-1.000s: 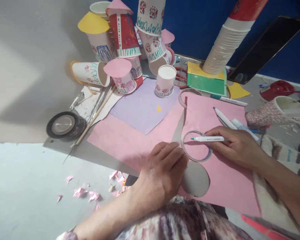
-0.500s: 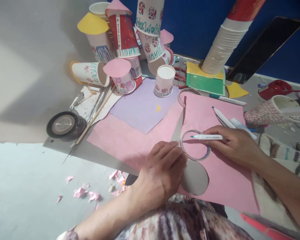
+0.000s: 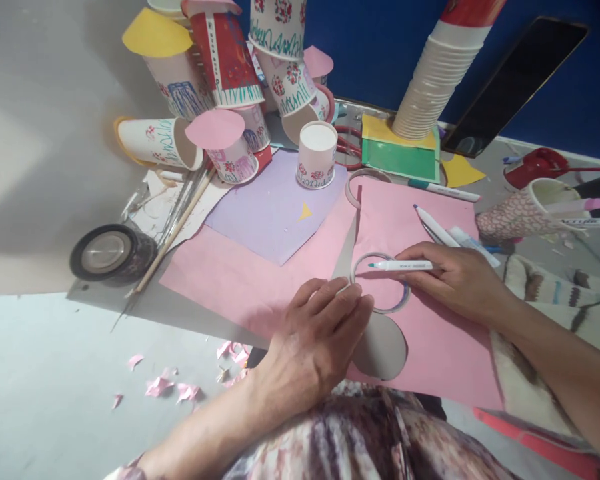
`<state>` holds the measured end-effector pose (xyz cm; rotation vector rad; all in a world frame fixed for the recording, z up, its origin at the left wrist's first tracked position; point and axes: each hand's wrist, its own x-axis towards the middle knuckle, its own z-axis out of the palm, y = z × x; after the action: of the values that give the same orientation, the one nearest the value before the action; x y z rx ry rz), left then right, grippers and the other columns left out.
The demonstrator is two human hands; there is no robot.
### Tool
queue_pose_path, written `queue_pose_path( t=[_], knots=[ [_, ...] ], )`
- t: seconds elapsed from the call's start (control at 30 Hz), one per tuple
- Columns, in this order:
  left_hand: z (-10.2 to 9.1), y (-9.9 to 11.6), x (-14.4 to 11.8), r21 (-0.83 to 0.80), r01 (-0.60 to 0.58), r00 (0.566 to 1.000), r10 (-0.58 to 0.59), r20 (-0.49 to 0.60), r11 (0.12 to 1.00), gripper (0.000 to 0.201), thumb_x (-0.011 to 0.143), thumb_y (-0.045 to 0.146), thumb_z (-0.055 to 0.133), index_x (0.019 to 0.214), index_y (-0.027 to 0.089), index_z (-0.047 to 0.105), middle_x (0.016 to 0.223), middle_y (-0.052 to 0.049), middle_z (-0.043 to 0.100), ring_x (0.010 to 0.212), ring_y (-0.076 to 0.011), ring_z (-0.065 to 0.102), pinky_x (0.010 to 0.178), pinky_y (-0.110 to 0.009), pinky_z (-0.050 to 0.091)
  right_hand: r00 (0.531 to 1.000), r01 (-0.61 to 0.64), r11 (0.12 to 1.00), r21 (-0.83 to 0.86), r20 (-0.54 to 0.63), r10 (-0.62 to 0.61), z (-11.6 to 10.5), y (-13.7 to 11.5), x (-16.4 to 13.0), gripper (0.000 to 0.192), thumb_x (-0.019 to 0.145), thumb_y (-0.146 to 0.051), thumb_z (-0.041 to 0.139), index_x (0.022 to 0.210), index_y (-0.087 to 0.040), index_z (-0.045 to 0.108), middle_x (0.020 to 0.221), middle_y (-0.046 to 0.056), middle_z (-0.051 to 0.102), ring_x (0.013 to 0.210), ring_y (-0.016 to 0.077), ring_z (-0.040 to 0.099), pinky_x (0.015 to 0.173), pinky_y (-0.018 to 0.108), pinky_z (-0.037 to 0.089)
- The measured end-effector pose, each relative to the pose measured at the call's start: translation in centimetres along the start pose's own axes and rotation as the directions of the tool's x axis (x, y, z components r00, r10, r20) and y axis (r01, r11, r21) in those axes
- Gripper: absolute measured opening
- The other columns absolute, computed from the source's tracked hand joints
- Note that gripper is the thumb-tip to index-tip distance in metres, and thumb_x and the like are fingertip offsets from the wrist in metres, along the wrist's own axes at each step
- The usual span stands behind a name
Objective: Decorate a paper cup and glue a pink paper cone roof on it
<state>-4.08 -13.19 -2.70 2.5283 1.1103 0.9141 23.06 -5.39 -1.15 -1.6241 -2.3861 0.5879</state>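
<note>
My right hand holds a white marker with a teal tip, laid across a clear tape ring that rests on a pink paper sheet. My left hand lies flat on the pink paper, its fingertips touching the ring's left side. A round hole is cut out of the pink sheet just below the ring.
A lilac sheet lies further back. Decorated paper cups are piled at the back left, and a tall cup stack stands on a green box. A black tape roll, brushes, loose markers and pink scraps lie around.
The view has shifted a little, so everything sits slightly lower left. Both hands keep the same hold on the ring and marker.
</note>
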Motion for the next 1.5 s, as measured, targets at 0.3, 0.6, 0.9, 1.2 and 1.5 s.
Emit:
queue_pose_path(
  t=[0.3,0.6,0.9,1.2,1.5],
  knots=[
    [-0.3,0.8,0.1,0.153,-0.071,0.995,0.061,0.073,0.986,0.031,0.095,0.006,0.061,0.125,0.011,0.065,0.129,-0.016,0.069,0.142,-0.0367,0.052,0.117,-0.058,0.045,1.000,0.012,0.999,-0.051,0.020,-0.011,-0.2,-0.3,0.2,0.024,0.099,-0.048,0.060,0.103,-0.030,0.075,0.100,0.001,0.083,0.081,0.0241,0.076,0.066,0.033,0.044],
    [-0.3,2.3,0.3,0.150,-0.078,0.987,0.055,0.153,0.986,0.033,0.100,0.011,0.056,0.133,0.010,0.061,0.124,-0.017,0.068,0.128,-0.0318,0.063,0.112,-0.051,0.055,1.000,0.003,0.998,-0.056,0.018,-0.002,-0.1,-0.6,0.5,0.022,0.096,-0.047,0.063,0.102,-0.029,0.074,0.097,0.000,0.083,0.079,0.0215,0.074,0.066,0.030,0.042],
    [0.8,2.1,-0.1,0.178,-0.058,0.995,0.041,0.096,0.982,0.029,0.098,0.020,0.063,0.127,0.014,0.065,0.120,-0.015,0.071,0.128,-0.0316,0.065,0.110,-0.051,0.057,0.996,-0.009,0.947,0.321,-0.079,0.036,-1.5,-0.9,0.0,0.030,0.104,-0.049,0.052,0.114,-0.027,0.071,0.096,0.000,0.078,0.070,0.0175,0.066,0.067,0.029,0.047],
    [1.0,1.9,-0.2,0.178,-0.048,0.998,0.039,0.053,0.983,0.030,0.098,0.020,0.062,0.127,0.012,0.067,0.119,-0.012,0.076,0.123,-0.0300,0.068,0.109,-0.051,0.058,0.993,0.001,0.836,0.549,-0.099,0.064,-2.4,-1.4,-0.8,0.022,0.100,-0.039,0.062,0.118,-0.025,0.066,0.061,-0.006,0.060,0.052,0.0140,0.058,0.056,0.027,0.047],
    [1.0,1.8,-0.1,0.191,-0.058,0.997,0.047,0.061,0.980,0.028,0.100,0.022,0.060,0.125,0.010,0.066,0.118,-0.013,0.077,0.123,-0.0308,0.068,0.110,-0.054,0.055,0.970,0.062,0.917,0.394,-0.240,0.038,-2.4,-1.9,-0.7,0.008,0.087,-0.031,0.072,0.086,-0.025,0.077,0.079,0.001,0.078,0.064,0.0176,0.067,0.058,0.028,0.051]
  ],
)
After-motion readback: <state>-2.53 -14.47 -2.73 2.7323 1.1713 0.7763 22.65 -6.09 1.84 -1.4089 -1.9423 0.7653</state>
